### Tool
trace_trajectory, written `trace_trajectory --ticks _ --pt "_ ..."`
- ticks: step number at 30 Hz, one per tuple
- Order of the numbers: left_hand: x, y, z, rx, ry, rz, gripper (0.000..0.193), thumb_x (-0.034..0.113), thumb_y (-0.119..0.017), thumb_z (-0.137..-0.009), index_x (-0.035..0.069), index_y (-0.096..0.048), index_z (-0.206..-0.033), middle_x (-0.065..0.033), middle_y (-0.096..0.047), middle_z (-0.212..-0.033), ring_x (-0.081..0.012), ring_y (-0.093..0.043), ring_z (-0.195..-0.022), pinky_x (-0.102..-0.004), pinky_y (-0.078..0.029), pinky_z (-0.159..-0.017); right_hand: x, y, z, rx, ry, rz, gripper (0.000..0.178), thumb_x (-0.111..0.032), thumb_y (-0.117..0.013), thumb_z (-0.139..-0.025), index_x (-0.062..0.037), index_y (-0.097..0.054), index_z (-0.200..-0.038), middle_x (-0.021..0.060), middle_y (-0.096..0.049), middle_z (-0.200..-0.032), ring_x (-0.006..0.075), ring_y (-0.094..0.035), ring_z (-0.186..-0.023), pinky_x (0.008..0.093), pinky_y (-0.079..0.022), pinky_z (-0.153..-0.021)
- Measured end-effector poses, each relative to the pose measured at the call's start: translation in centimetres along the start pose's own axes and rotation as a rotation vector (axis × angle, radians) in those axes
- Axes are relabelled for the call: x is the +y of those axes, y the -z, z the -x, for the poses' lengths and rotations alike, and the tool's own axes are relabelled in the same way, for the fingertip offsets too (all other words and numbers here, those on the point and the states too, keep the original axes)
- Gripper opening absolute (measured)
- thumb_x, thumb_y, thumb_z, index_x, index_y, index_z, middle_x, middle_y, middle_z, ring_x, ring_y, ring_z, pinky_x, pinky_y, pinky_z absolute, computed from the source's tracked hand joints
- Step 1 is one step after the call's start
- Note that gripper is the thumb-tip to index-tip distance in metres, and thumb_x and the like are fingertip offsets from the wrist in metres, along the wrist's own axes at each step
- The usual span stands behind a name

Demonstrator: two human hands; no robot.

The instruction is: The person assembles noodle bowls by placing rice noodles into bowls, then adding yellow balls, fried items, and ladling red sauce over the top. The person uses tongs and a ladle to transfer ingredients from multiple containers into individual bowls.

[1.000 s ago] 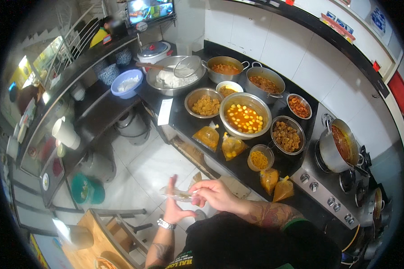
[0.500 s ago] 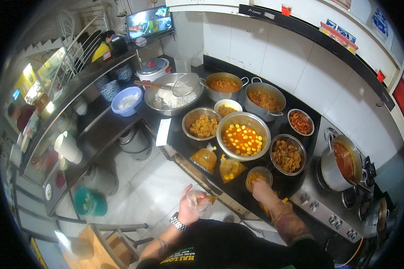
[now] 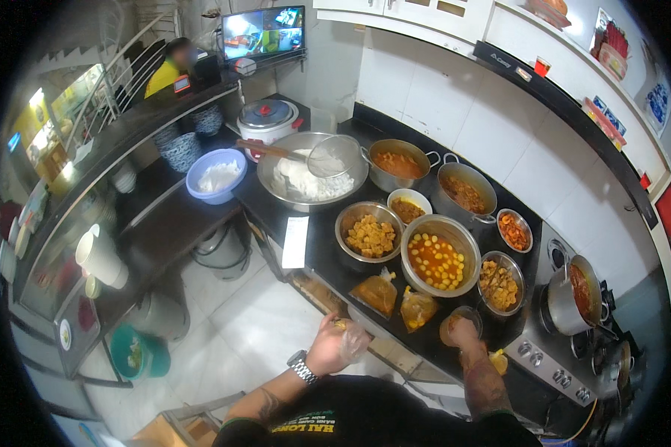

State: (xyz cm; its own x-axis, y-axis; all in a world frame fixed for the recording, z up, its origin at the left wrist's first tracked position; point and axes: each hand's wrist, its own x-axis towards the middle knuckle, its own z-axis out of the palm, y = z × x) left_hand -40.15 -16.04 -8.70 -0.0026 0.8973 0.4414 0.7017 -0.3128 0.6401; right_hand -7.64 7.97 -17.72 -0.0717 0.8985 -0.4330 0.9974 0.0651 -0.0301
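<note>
Black stone table (image 3: pixel 317 257) runs from 11 o'clock to 4 o'clock, carrying the food. White wall tiles (image 3: pixel 440 104) back it; pale floor tiles (image 3: pixel 253 335) lie in front.

Left hand (image 3: pixel 334 346), wearing a watch, is closed around a clear bag (image 3: pixel 353 343) held over the floor just off the table edge, at 6 o'clock. Something yellow shows at the fingertips; what it is cannot be told.

Right hand (image 3: pixel 462 333) at 5 o'clock rests on the rim of a small bowl (image 3: pixel 458 320) at the table edge; its fingers curl over the rim.

Two filled orange bags (image 3: pixel 378 293) stand on the table just left of that bowl, near both hands.

Behind them, a large steel bowl of yellow balls (image 3: pixel 438 257), a bowl of fried cubes (image 3: pixel 370 235) and several smaller curry bowls stand close together. Two pots (image 3: pixel 466 192) sit against the wall. A wide basin of rice (image 3: pixel 309 175) with a strainer stands at 12 o'clock, a rice cooker (image 3: pixel 267 119) beyond it.

A stove (image 3: pixel 555 350) at 4 o'clock bears a red-filled pot (image 3: pixel 574 294).

A lower shelf at 10 o'clock holds a blue bowl (image 3: pixel 216 175). A screen (image 3: pixel 263 32) hangs at 12 o'clock. A green bucket (image 3: pixel 138 354) stands on the floor at 8 o'clock.
</note>
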Motion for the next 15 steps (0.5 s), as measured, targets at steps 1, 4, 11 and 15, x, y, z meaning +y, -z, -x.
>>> trace_trajectory --ticks 1,4,11,15 --pt "-0.8 0.4 0.0 -0.039 -0.056 -0.032 0.018 0.023 -0.064 -0.081 0.021 -0.065 -0.099 0.0023 -0.065 -0.101 -0.0180 -0.060 -0.102 -0.0500 -0.031 -0.104 -0.5 0.4 0.5 0.011 -0.028 -0.010 0.031 -0.023 -0.061 -0.084 -0.0004 -0.069 -0.103 0.0234 -0.066 -0.109 0.0365 -0.064 -0.102 0.0423 -0.052 -0.087" --pt "-2.2 1.1 0.1 -0.053 -0.030 0.035 0.016 0.021 -0.066 -0.081 0.018 -0.067 -0.096 -0.0004 -0.067 -0.098 -0.0192 -0.062 -0.098 -0.0486 -0.033 -0.103 -0.8 1.5 2.1 0.063 -0.106 -0.058 0.029 -0.023 -0.062 -0.083 -0.0015 -0.069 -0.102 0.0232 -0.066 -0.107 0.0361 -0.065 -0.100 0.0424 -0.053 -0.085" --pt "-2.8 1.6 -1.1 -0.114 0.084 0.000 0.014 0.021 -0.066 -0.083 0.014 -0.068 -0.095 -0.0055 -0.067 -0.101 -0.0224 -0.062 -0.101 -0.0489 -0.034 -0.102 -3.3 3.3 6.8 0.569 0.198 -0.304 0.017 -0.014 -0.066 -0.077 -0.0045 -0.070 -0.091 0.0172 -0.069 -0.087 0.0331 -0.068 -0.083 0.0414 -0.054 -0.073" --pt "-1.7 0.1 -3.4 -0.084 0.121 0.045 0.023 0.023 -0.065 -0.085 0.010 -0.067 -0.104 -0.0088 -0.062 -0.113 -0.0244 -0.056 -0.112 -0.0518 -0.031 -0.102 -11.6 4.5 11.6 0.546 0.691 -0.615 0.012 -0.008 -0.069 -0.076 -0.0042 -0.070 -0.087 0.0137 -0.068 -0.082 0.0301 -0.066 -0.075 0.0375 -0.053 -0.067"
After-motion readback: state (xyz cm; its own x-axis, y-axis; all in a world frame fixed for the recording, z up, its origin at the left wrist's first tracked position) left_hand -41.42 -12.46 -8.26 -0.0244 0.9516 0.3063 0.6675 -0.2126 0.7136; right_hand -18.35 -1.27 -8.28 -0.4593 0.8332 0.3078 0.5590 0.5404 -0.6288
